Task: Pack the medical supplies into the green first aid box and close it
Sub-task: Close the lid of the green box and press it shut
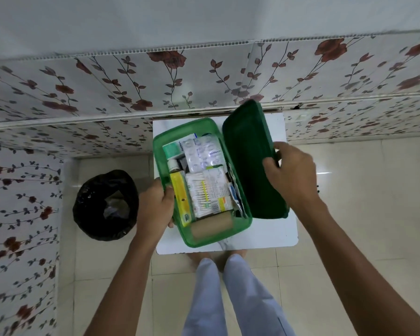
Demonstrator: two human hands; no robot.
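**Almost no print can be read**

Printing shows on several packs inside the green box, but nearly all of it is too small or blurred to read. Beyond the left hand, the teal-and-white carton carries a dark word along its edge; its letters cannot be made out with certainty. The blister strips and the cotton swab pack bear unreadable lettering.

My arms and legs, seen from above

Both forearms bare, no sleeves; I wear loose pale lavender-white trousers.
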